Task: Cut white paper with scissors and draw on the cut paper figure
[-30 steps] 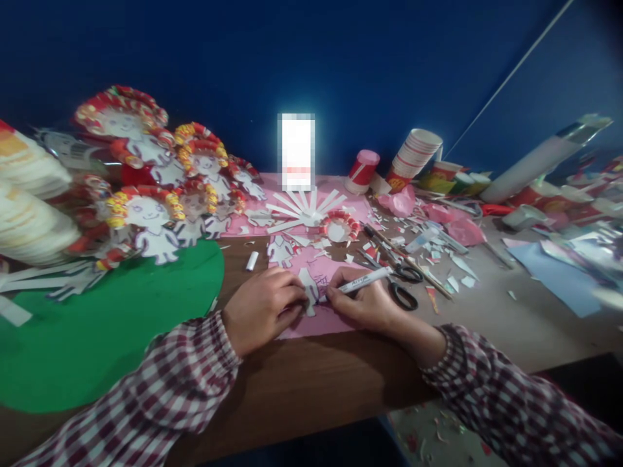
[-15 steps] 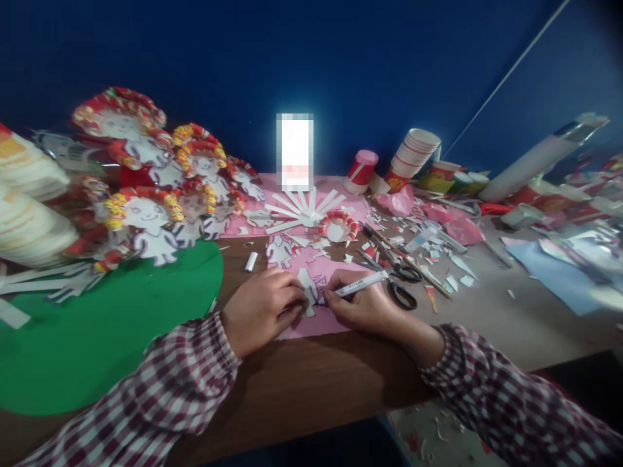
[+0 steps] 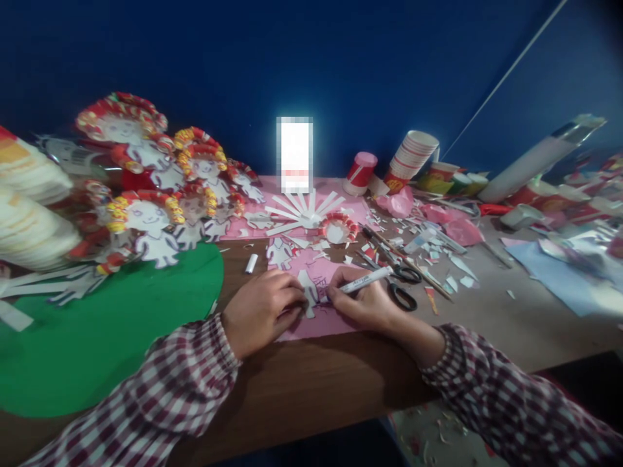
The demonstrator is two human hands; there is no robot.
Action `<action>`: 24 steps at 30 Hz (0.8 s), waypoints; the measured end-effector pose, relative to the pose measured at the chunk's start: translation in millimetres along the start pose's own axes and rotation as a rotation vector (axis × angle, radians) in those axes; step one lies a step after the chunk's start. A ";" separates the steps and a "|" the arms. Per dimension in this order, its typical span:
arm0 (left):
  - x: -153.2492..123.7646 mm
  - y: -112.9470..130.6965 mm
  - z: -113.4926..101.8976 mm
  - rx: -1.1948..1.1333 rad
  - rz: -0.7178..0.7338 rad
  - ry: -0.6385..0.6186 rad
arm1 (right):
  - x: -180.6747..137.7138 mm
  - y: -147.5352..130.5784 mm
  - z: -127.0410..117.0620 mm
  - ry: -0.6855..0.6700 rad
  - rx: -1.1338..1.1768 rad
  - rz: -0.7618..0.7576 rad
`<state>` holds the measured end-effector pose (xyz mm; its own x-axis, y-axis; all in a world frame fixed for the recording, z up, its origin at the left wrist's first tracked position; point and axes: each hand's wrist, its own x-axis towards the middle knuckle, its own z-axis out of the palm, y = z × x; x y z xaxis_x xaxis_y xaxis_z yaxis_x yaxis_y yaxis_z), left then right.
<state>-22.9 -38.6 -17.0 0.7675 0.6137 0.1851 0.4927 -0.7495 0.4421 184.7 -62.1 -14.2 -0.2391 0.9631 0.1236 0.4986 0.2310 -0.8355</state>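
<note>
A white marker (image 3: 366, 280) with dark lettering is gripped in my right hand (image 3: 363, 301), its tip low beside a small white paper cutout (image 3: 307, 292). My left hand (image 3: 265, 308), fingers bent and together, presses the left edge of that cutout onto a pink sheet (image 3: 331, 327). Purple marks show on the pink sheet around the cutout. Just beyond lies a white paper figure (image 3: 280, 253) with purple outlines. The white marker cap (image 3: 251, 263) rests on the table past my left hand.
Black-handled scissors (image 3: 403, 297) lie right of my right hand, near paper scraps (image 3: 440, 243). A green board (image 3: 160, 324) is on the left, with decorated paper dolls (image 3: 150, 220) behind. Stacked paper cups (image 3: 413, 155) and a white fan of strips (image 3: 307, 217) stand farther back.
The marker and my right fingers have shifted slightly, the marker's back end moving a little right and up. My left hand stays on the cutout.
</note>
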 end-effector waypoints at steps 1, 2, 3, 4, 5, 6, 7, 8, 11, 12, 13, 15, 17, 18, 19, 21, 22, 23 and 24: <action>-0.2 -0.2 0.0 0.001 0.002 0.001 | 0.3 -0.4 -0.5 -0.001 0.035 0.012; -0.3 -0.3 -0.1 0.002 0.002 0.000 | 0.5 -0.6 -0.7 -0.011 0.070 0.020; -0.3 -0.4 -0.3 0.003 0.001 0.000 | 0.5 -0.5 -0.6 -0.021 0.094 0.025; -0.3 -0.3 -0.6 0.003 -0.002 -0.001 | 0.4 0.0 -0.2 -0.029 0.101 0.028; -0.2 -0.2 -0.8 0.003 -0.005 0.000 | 0.1 1.0 0.5 -0.038 0.098 0.023; -0.1 0.0 -1.1 0.002 -0.007 0.002 | -0.2 2.3 1.3 -0.047 0.089 0.013; 0.0 0.2 -1.3 0.001 -0.007 0.005 | -0.6 3.9 2.2 -0.058 0.079 0.003; 0.0 0.4 -1.4 -0.001 -0.006 0.007 | -1.1 5.6 3.1 -0.074 0.069 -0.006; -0.1 0.7 -1.0 -0.003 -0.006 0.011 | -2.6 9.8 4.9 -0.107 0.070 -0.009; -0.1 0.6 -0.9 -0.002 -0.007 0.010 | -3.1 10.4 5.3 -0.108 0.073 0.001; -0.1 0.6 -0.7 0.000 -0.007 0.008 | -3.5 10.7 5.6 -0.108 0.080 0.008; -0.1 0.4 -0.5 0.002 -0.005 0.008 | -4.1 10.1 5.8 -0.113 0.093 0.012; -0.1 0.3 -0.4 -0.001 0.000 0.012 | -4.4 9.0 5.6 -0.126 0.100 0.011; -0.3 0.3 -0.4 -0.003 0.003 0.015 | -4.5 8.5 5.4 -0.130 0.097 0.009; -0.5 0.3 -0.4 -0.005 0.006 0.018 | -4.6 8.1 5.2 -0.133 0.090 0.006; -1.1 0.3 -0.2 -0.005 0.009 0.021 | -4.6 7.7 4.8 -0.131 0.072 -0.006; -1.4 0.2 -0.1 -0.005 0.011 0.022 | -4.6 7.6 4.7 -0.131 0.063 -0.012; -1.6 0.1 0.1 -0.005 0.012 0.023 | -4.6 7.6 4.7 -0.131 0.053 -0.016; -1.7 -0.1 0.3 -0.004 0.014 0.024 | -4.7 7.7 4.8 -0.130 0.045 -0.017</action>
<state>-24.1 -39.7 -17.6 0.7638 0.6094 0.2125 0.4807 -0.7569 0.4428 185.7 -65.4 -23.8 -0.3543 0.9325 0.0700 0.4562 0.2377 -0.8575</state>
